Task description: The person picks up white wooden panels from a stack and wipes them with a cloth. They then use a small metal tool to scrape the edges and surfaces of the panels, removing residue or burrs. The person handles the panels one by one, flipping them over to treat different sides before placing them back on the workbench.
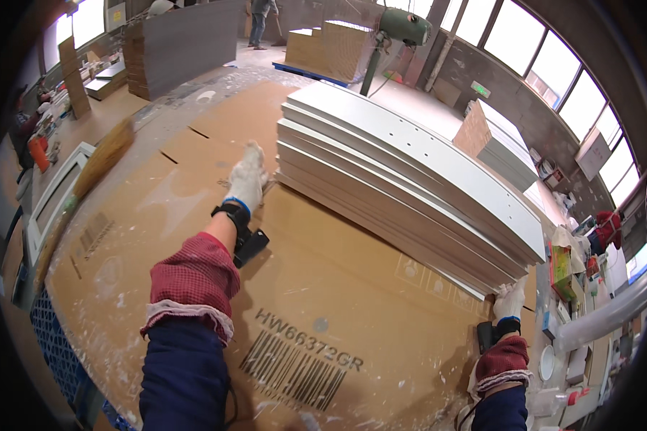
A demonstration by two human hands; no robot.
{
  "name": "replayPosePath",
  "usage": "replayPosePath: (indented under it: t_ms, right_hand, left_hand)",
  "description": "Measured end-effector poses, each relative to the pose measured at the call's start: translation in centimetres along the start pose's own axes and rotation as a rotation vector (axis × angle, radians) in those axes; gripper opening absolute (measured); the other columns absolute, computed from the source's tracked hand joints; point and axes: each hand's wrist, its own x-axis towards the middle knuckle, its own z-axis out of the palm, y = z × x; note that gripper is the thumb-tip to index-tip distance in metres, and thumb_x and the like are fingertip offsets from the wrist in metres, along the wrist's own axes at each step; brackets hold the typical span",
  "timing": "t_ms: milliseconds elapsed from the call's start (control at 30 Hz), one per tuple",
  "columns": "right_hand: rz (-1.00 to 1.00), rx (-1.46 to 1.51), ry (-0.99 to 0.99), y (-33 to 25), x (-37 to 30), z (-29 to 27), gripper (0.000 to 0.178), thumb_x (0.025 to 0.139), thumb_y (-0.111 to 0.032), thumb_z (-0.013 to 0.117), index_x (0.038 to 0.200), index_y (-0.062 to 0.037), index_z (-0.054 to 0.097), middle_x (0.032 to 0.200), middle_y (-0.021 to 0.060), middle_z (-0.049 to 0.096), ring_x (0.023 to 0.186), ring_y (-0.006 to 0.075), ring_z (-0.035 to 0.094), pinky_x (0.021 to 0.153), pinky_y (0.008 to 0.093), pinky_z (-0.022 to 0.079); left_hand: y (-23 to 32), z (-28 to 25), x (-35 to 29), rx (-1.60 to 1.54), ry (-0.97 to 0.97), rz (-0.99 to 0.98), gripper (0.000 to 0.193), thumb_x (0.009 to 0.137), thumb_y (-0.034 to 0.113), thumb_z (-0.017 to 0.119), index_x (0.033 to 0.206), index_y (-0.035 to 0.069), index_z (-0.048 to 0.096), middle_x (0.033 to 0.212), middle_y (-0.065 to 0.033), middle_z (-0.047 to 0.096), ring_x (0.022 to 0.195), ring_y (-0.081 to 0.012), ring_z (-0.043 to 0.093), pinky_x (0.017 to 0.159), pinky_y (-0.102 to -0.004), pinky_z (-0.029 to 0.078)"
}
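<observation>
A stack of long white panels (402,190) with small drilled holes in the top one lies on brown cardboard (295,266). Its layers are slightly out of line with one another. My left hand (248,176), in a white glove, is just beside the stack's left end, fingers extended, holding nothing. At the near right corner, my right hand (509,302), also gloved, rests against the lowest panels; its fingers are partly hidden, so a grip cannot be made out. Dark straps with small black devices sit on both wrists.
A straw-coloured brush (104,161) and a white frame (54,201) lie along the left edge. A green fan (404,27) stands behind the stack. More panels (499,147) are piled at the far right, near a cluttered bench (579,337). A person (259,21) stands in the distance.
</observation>
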Motion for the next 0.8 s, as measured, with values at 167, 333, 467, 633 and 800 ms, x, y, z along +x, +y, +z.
replayPosePath:
  t_ms: [167, 333, 467, 633, 800]
  right_hand:
    - [-0.258, -1.698, -0.135, 0.9, 1.5, -3.7, 0.059, 0.082, -0.038, 0.058, 0.133, -0.0124, 0.042, 0.126, 0.0081, 0.052, 0.121, 0.0281, 0.041, 0.105, 0.0435, 0.03]
    - [-0.272, -2.15, -0.495, 0.0, 0.4, 1.9, 0.054, 0.084, -0.035, 0.055, 0.133, -0.0167, 0.045, 0.135, 0.0067, 0.048, 0.124, 0.0302, 0.041, 0.104, 0.0477, 0.033]
    - [-0.172, -2.246, -0.412, 0.5, 2.7, -2.8, 0.055, 0.081, -0.042, 0.054, 0.132, -0.0232, 0.048, 0.138, 0.0049, 0.046, 0.129, 0.0297, 0.036, 0.108, 0.0494, 0.025]
    - [-0.078, -2.263, -0.449, 0.8, 4.0, -3.9, 0.056, 0.079, -0.05, 0.052, 0.131, -0.0314, 0.051, 0.142, 0.0028, 0.044, 0.135, 0.0291, 0.03, 0.113, 0.0515, 0.017]
    - [-0.208, -2.311, -0.571, 1.0, 1.9, -1.4, 0.057, 0.083, -0.051, 0.045, 0.135, -0.0268, 0.048, 0.14, 0.0022, 0.045, 0.131, 0.0297, 0.034, 0.11, 0.0507, 0.019]
  left_hand:
    - [-1.5, 1.5, 3.8, 1.639, -0.164, 0.412, 0.043, 0.083, 0.012, 0.057, 0.122, -0.002, 0.047, 0.112, -0.0191, 0.057, 0.114, -0.029, 0.052, 0.092, -0.0396, 0.043]
    - [-0.2, -4.2, 9.1, 0.81, -0.151, 0.153, 0.038, 0.075, -0.003, 0.052, 0.113, 0.0, 0.051, 0.101, -0.0204, 0.06, 0.091, -0.0354, 0.06, 0.079, -0.0378, 0.049]
    - [-1.3, -0.8, 5.8, 1.664, -0.235, 0.808, 0.041, 0.076, -0.007, 0.05, 0.116, 0.001, 0.051, 0.106, -0.0227, 0.061, 0.101, -0.0388, 0.058, 0.085, -0.041, 0.048]
    - [0.2, 0.4, 1.6, 1.503, -0.206, 0.533, 0.04, 0.076, -0.011, 0.049, 0.114, 0.001, 0.051, 0.088, -0.0225, 0.063, 0.091, -0.0414, 0.061, 0.077, -0.0416, 0.051]
    - [2.0, -4.5, -2.5, 1.924, -0.172, 0.618, 0.043, 0.076, -0.009, 0.052, 0.119, -0.001, 0.048, 0.104, -0.0187, 0.062, 0.101, -0.0331, 0.061, 0.081, -0.0364, 0.051]
